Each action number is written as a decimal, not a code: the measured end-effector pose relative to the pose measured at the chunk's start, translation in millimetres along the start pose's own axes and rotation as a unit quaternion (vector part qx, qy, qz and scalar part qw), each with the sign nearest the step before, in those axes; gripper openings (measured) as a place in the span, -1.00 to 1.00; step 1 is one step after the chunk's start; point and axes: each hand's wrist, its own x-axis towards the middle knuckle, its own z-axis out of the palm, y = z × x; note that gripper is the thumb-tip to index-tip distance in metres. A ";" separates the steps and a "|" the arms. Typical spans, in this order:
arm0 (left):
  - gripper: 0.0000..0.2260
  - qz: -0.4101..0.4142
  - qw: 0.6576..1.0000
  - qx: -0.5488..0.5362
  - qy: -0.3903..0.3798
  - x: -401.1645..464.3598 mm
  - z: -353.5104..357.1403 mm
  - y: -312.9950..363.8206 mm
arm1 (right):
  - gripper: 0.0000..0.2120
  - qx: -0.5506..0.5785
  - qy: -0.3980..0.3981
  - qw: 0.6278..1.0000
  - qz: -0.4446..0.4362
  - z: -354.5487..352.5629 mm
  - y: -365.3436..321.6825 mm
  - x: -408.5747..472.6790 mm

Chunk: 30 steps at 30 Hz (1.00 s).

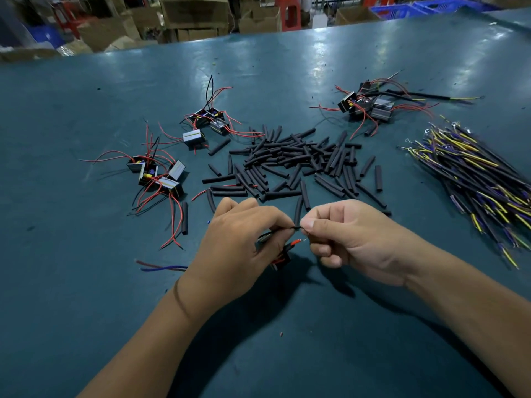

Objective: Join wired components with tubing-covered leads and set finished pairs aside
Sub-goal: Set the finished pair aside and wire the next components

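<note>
Teal worktable [86, 282] fills the frame, with cardboard boxes [195, 12] and red stools [290, 12] along the top edge. At lower centre, the left hand [238, 242] pinches a thin black lead [280, 230] between thumb and curled fingers, a small black wired component [283, 255] hanging beneath it. Just beside it, the right hand [350, 239] pinches the bare tip of the component's red wire [297, 242], fingers curled tight. Above the hands lies a pile of black tubing pieces [298, 162]. Clusters of components sit at centre left [156, 173], upper centre [205, 124] and upper right [367, 106]. Yellow-and-purple leads [471, 179] are heaped at right.
</note>
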 end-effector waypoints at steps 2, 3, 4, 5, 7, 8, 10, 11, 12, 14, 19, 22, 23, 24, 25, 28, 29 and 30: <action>-0.93 -0.024 0.999 -0.027 -0.008 0.1 -1.3 0.6 | -0.82 -0.076 0.008 0.996 -0.052 -1.5 2.3 -0.1; -0.94 -0.035 0.998 -0.041 -0.012 0.2 -1.9 1.1 | -0.82 -0.127 0.016 0.988 -0.081 -2.6 3.2 -0.6; -0.94 -0.047 0.997 -0.054 -0.015 -0.1 -3.0 1.4 | -0.83 -0.184 0.027 0.976 -0.113 -3.6 3.6 -0.7; -0.94 -0.059 0.996 -0.068 -0.018 -0.5 -4.3 1.8 | -0.83 -0.241 0.043 0.958 -0.149 -4.4 4.1 -0.9; -0.95 -0.079 0.992 -0.098 -0.022 -0.9 -6.3 2.4 | -0.86 -0.356 0.080 0.902 -0.233 -5.3 4.7 -1.2; -0.95 -0.088 0.990 -0.111 -0.027 -1.0 -6.9 2.6 | -0.87 -0.406 0.095 0.868 -0.271 -4.6 4.9 -1.9; -0.93 -0.102 0.985 -0.134 -0.036 0.0 -6.9 3.3 | -0.89 -0.453 0.104 0.824 -0.323 -4.5 5.5 -2.1; -0.92 -0.108 0.982 -0.149 -0.037 0.8 -6.6 3.7 | -0.88 -0.454 0.111 0.821 -0.329 -4.9 6.1 -1.5; -0.92 -0.115 0.978 -0.168 -0.034 1.1 -6.5 3.7 | -0.88 -0.428 0.123 0.839 -0.313 -5.0 6.3 -0.4; -0.91 -0.134 0.968 -0.209 -0.024 1.2 -5.8 2.8 | -0.82 -0.278 0.135 0.925 -0.220 -5.4 2.7 3.4; -0.92 -0.163 0.958 -0.233 -0.026 -0.1 -2.1 2.3 | -0.75 -0.109 0.074 0.985 -0.108 -14.5 -5.3 2.4; -0.91 -0.165 0.959 -0.230 -0.030 0.0 -1.4 2.2 | -0.83 -0.084 0.063 0.983 -0.153 -12.8 -7.0 -1.4; -0.91 -0.167 0.958 -0.232 -0.032 0.2 -1.5 1.9 | -0.84 -0.064 0.076 0.983 -0.155 -11.2 -7.1 -2.0; -0.92 -0.170 0.957 -0.234 -0.034 0.1 -1.8 1.8 | -0.85 -0.050 0.093 0.982 -0.158 -9.4 -7.4 -1.8; -0.92 -0.172 0.956 -0.237 -0.035 0.6 -1.9 2.2 | -0.85 -0.048 0.113 0.979 -0.161 -7.8 -7.5 -1.5; -0.91 -0.175 0.954 -0.242 -0.034 1.8 -2.4 3.8 | -0.77 -0.102 0.163 0.964 -0.186 -2.6 -7.3 -2.8; -0.91 -0.175 0.953 -0.244 -0.035 2.1 -2.7 4.0 | -0.74 -0.135 0.181 0.954 -0.197 -1.7 -6.4 -3.4; -0.90 -0.174 0.953 -0.246 -0.037 2.3 -3.0 4.2 | -0.71 -0.169 0.200 0.943 -0.207 -2.1 -5.3 -3.9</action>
